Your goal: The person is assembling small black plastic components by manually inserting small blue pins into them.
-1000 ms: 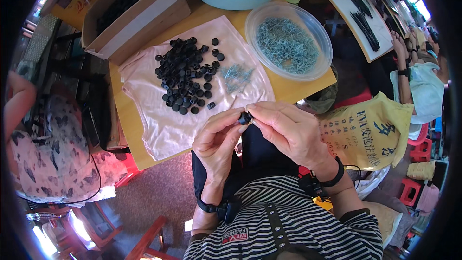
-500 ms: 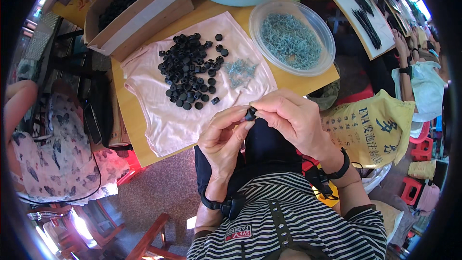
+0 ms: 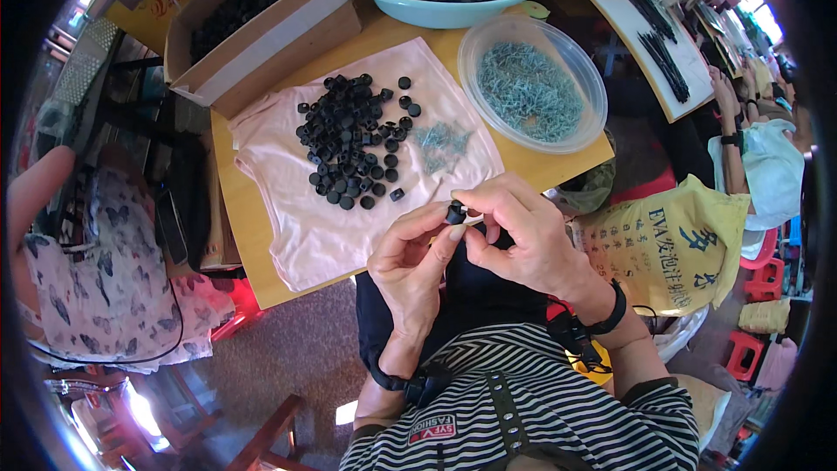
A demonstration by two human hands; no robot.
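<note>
Just past the table's near edge, my left hand (image 3: 410,266) pinches a small black plastic knob (image 3: 455,213) between thumb and fingertips. My right hand (image 3: 523,231) is closed up against it, its index fingertip at the knob's upper side and its thumb a little apart. Whether a screw sits in the right fingers is too small to tell. On the pink cloth (image 3: 305,244) ahead lies a heap of similar black knobs (image 3: 349,139), some round and some showing a hole. Beside the heap is a small scatter of silvery screws (image 3: 443,146).
A round clear tub (image 3: 597,113) of screws stands right of the cloth. Behind are a light-blue basin (image 3: 440,10) and a cardboard box (image 3: 270,44), both holding black knobs. A yellow sack (image 3: 671,244) stands at my right. Other people sit left and right.
The knob has turned in my left fingers and shows its hollow side. My right thumb has drawn slightly off it. The view has shifted a little.
</note>
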